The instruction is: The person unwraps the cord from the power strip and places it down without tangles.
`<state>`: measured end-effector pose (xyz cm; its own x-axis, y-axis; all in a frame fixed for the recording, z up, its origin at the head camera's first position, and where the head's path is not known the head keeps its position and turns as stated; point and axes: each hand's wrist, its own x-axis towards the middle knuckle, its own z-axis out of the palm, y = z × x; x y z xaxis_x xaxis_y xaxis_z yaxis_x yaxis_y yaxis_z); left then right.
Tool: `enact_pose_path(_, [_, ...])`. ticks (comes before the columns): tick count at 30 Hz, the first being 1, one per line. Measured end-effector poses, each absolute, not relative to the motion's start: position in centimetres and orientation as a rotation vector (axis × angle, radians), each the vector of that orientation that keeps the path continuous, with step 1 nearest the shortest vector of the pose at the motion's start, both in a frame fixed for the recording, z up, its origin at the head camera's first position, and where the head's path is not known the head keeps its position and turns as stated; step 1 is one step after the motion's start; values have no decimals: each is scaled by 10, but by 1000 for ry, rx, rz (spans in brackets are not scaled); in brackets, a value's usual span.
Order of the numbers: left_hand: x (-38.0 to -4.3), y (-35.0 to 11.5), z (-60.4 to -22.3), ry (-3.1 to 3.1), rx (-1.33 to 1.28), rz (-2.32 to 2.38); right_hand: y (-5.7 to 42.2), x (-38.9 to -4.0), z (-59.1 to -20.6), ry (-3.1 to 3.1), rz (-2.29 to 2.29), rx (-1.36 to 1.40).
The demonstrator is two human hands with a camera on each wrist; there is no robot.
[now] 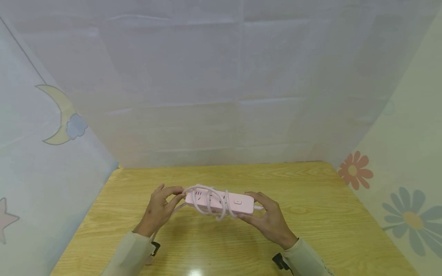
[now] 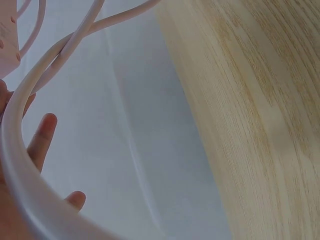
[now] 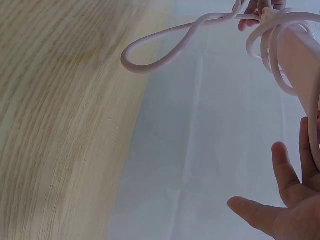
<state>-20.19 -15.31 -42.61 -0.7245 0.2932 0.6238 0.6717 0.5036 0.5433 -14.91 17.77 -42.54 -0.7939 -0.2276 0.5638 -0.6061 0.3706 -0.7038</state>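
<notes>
Power strip point(image 1: 215, 202), one, is gripped by right fingers point(image 1: 250, 219), its one cord point(image 2: 20, 175) pinched by left fingers point(image 1: 173, 190).

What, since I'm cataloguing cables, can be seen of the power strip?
The power strip is a long pink box, apparently plastic, with slotted sockets and a switch. Its cord loops loosely around it. Crosswise above the table, it is gripped at the switch end by the right hand; the left hand pinches cord beside the other.
</notes>
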Motion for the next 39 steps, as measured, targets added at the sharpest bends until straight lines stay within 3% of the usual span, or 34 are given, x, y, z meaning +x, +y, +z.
enact_pose_path(39, [-189, -165, -430, -2234, -1014, -1121, 175, -148, -428, -2242, 1386, 681])
